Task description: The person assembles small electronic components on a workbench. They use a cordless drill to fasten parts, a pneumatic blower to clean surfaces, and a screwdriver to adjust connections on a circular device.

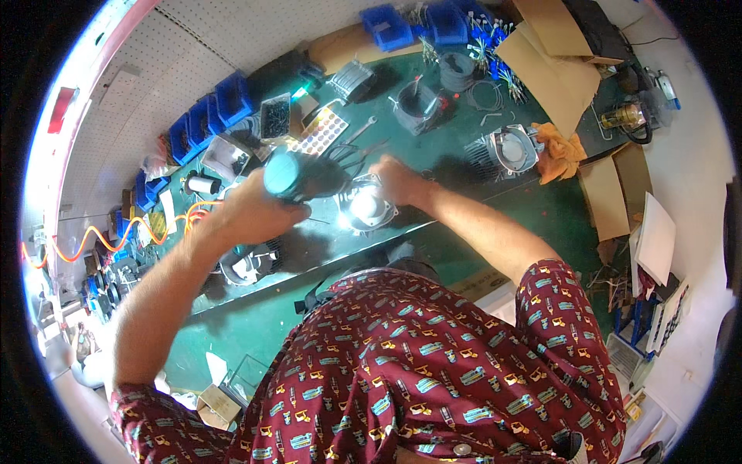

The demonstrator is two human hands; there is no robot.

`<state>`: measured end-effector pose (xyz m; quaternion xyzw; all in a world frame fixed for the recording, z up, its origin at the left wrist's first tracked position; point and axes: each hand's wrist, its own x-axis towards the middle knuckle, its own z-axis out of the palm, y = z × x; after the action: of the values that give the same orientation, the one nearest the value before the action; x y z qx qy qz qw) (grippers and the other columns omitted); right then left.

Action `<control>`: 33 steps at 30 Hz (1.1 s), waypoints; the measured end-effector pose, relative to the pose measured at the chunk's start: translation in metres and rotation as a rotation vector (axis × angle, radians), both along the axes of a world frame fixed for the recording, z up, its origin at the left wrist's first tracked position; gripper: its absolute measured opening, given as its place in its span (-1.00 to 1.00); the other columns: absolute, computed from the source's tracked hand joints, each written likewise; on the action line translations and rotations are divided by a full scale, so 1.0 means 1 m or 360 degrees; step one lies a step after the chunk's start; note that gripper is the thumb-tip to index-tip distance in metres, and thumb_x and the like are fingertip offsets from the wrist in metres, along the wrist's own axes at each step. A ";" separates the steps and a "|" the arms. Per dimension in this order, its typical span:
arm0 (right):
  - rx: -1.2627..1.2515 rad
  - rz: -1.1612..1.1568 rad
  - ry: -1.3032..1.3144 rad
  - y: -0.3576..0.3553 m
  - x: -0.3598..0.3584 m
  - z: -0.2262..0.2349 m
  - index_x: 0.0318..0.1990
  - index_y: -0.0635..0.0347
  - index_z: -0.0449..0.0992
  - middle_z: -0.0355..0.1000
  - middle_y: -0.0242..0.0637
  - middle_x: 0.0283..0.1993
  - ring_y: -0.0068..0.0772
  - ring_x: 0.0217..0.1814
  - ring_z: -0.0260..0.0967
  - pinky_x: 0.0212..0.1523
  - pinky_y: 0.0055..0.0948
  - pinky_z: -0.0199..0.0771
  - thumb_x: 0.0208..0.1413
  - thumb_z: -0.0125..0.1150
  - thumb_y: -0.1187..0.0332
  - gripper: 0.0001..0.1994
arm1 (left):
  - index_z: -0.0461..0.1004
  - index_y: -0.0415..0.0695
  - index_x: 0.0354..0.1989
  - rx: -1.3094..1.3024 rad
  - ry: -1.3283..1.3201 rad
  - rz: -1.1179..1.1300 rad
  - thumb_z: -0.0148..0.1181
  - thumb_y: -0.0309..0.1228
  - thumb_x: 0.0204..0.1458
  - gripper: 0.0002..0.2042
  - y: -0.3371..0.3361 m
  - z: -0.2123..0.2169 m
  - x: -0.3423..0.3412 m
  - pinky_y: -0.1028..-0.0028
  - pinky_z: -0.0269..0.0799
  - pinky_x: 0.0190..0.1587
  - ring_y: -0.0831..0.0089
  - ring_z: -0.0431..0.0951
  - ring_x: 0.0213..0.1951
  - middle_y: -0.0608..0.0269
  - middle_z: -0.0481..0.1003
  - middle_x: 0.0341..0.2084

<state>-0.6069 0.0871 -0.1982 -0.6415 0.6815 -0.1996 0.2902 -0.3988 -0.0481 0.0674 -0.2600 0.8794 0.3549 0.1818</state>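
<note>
Teal and dark, the power driver (pixel 297 176) sits clenched in the left hand (pixel 251 210) above the green bench (pixel 464 166), while the right hand (pixel 396 180) grips the rim of a shiny metal housing (pixel 363 207) just beside it, mid-bench.

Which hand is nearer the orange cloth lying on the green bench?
The right hand. It rests on the round shiny metal housing, with the orange cloth off to its right. The left hand, gripping a teal-handled power tool, is farther left.
</note>
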 end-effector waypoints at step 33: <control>-0.0346 -0.0098 0.0010 0.012 0.002 0.003 -0.36 0.28 0.53 0.50 0.05 -0.27 0.13 -0.04 0.42 0.02 -0.03 0.42 -0.24 0.36 0.34 -0.73 | 0.39 -0.07 0.24 0.0149 0.0247 0.0269 0.32 -0.43 0.00 -0.45 0.018 0.023 0.033 0.35 0.47 0.02 0.35 0.56 -0.10 0.16 0.58 -0.10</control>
<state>-0.6051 0.0996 -0.1956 -0.6487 0.6760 -0.2791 0.2105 -0.3658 -0.0304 0.0908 -0.2961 0.8483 0.4286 0.0947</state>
